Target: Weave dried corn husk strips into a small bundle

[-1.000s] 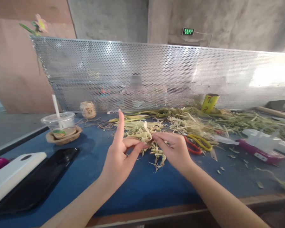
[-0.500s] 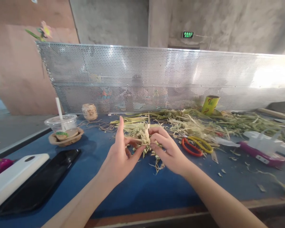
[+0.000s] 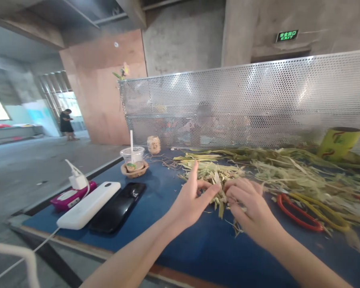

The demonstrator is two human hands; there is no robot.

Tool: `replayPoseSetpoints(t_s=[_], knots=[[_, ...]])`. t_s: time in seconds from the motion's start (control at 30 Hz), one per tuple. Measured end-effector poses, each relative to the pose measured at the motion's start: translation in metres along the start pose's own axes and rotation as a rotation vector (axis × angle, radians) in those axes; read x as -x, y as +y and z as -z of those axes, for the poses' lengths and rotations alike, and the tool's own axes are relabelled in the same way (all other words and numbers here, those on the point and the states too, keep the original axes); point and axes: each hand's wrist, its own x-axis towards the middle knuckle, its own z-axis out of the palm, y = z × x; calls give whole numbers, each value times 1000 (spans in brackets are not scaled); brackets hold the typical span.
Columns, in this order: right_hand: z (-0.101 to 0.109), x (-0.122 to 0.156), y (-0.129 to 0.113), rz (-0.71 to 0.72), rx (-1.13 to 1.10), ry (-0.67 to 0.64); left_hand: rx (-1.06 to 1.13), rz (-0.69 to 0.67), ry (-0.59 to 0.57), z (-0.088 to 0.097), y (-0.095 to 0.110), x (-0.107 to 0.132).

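Note:
Both my hands meet over the blue table [image 3: 180, 236] on a small bundle of pale dried leaf strips [image 3: 219, 191]. My left hand [image 3: 192, 200] pinches the bundle between thumb and bent fingers, with the index finger sticking up. My right hand [image 3: 249, 206] is curled, its fingertips closed on the same bundle from the right. Loose ends of the strips hang down below the fingers onto the table.
A heap of green and dried leaves [image 3: 288, 172] covers the table's far right, with red and yellow scissors [image 3: 309, 208] and a yellow-green roll [image 3: 339, 142]. Left lie a black phone [image 3: 118, 208], white power bank [image 3: 88, 205], pink device [image 3: 69, 196], lidded cup [image 3: 133, 160]. A perforated metal screen [image 3: 243, 104] stands behind.
The view has swung left, showing the hall and more of the table's left end. My hands have stayed together on the leaf bundle, lowered slightly towards the table.

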Motion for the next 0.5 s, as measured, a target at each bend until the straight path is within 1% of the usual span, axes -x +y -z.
replayPoseSetpoints(t_s=[0.07,0.13,0.3,0.4,0.5], knots=[[0,0,-2,25,-101,-61,112,54,-20,-4,-2,-2],[0,-1,-3,15,-188,-75,178,45,7,-5,-4,-4],[0,-2,-3,-147,-395,-66,292,13,97,-5,-4,-4],[-4,-2,-2,-245,-430,-42,384,17,137,-7,-4,-5],[-8,-2,-1,-325,-425,-89,427,18,137,-9,-4,-5]])
